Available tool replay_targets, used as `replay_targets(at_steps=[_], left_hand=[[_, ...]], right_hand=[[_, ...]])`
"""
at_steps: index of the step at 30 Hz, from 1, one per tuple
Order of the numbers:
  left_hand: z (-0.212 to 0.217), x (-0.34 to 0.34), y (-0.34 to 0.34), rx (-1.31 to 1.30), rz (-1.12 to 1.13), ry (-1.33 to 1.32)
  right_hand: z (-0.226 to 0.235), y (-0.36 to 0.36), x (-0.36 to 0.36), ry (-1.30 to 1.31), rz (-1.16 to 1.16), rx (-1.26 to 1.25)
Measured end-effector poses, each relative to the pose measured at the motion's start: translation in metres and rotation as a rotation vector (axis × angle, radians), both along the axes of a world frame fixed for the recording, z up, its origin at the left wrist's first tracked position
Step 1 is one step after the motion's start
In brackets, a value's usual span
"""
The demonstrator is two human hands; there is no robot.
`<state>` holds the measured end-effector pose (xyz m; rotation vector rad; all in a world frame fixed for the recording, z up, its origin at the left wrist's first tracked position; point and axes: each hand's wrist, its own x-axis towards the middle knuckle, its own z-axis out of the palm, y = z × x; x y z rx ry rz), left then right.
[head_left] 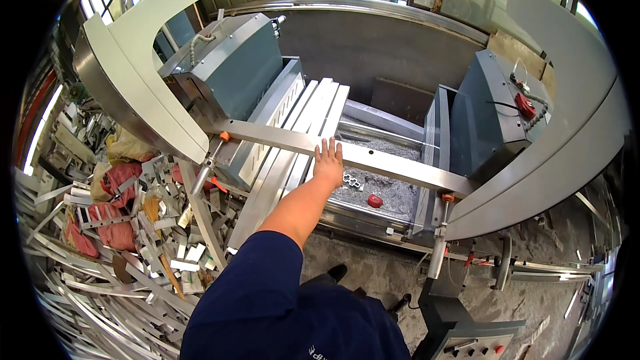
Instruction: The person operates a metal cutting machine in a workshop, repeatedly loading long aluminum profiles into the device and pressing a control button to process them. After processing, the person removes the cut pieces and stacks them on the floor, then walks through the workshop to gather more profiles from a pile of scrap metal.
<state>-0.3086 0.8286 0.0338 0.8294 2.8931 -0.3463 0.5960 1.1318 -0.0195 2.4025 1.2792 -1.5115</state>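
One hand in view: left hand [328, 162], arm stretched forward out of a dark blue sleeve [253, 280]. Fingers are spread flat, palm down, gripping nothing; fingertips rest on the long metal bar [373, 157]. Right hand isn't in the frame.

Landmark = that bar. It runs diagonally from upper left to lower right across the machine.

Counts:
- 2 blue-grey machine heads [243, 67], one at each end of the bar; the right one [490, 113] carries a red fitting and coiled cable.
- 2 large curved pale guards [143, 60], one above each end of the bar, right one [567, 140] sweeping down past the bar's end.
- About 4 long aluminium profiles [293, 147] lying side by side under the bar, left of the hand.
- 2 orange knobs, one [225, 137] at the bar's left end, one [448, 197] at its right end.
- 1 red round piece [375, 201] below the bar, just right of the hand, lying in grey swarf [393, 190].
- 1 small perforated metal offcut [352, 181] just below the bar, beside the hand.
- Scrap pile [100, 227] well left of the bar: too many strips and offcuts to count, with a few reddish sacks mixed in.

Surface: the machine bed under the bar is a steel trough filled with chips. The floor below is bare dusty concrete [373, 267]. A control box [467, 340] stands below the bar's right end. Room: workshop, windows behind the machine and along the left.
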Motion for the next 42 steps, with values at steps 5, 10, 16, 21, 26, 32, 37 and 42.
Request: replay_targets(at_steps=[5,10,16,21,26,32,37,42], left_hand=[[0.001,-0.001,0.001,0.015,0.007,-0.019],[-0.002,-0.002,0.002,0.023,0.01,-0.015],[0.003,0.0,0.002,0.021,0.015,-0.033],[-0.001,-0.002,-0.001,0.026,0.02,-0.021],[0.003,0.001,0.005,-0.002,0.011,-0.032],[-0.003,-0.001,0.008,-0.004,0.019,-0.038],[-0.003,-0.002,0.007,-0.003,0.038,-0.03],[-0.014,-0.006,0.008,0.024,0.03,0.006]], right_hand=[[0.004,-0.004,-0.003,-0.011,0.008,0.001],[0.005,-0.005,-0.006,-0.017,0.029,0.005],[0.006,-0.01,-0.005,-0.014,0.055,0.019],[0.004,-0.009,-0.009,-0.039,0.043,0.023],[-0.006,-0.006,-0.01,-0.061,0.0,0.049],[-0.011,-0.003,0.003,-0.091,-0.043,0.111],[-0.012,-0.004,0.001,-0.075,-0.028,0.111],[-0.007,-0.003,0.001,-0.046,-0.019,0.104]])
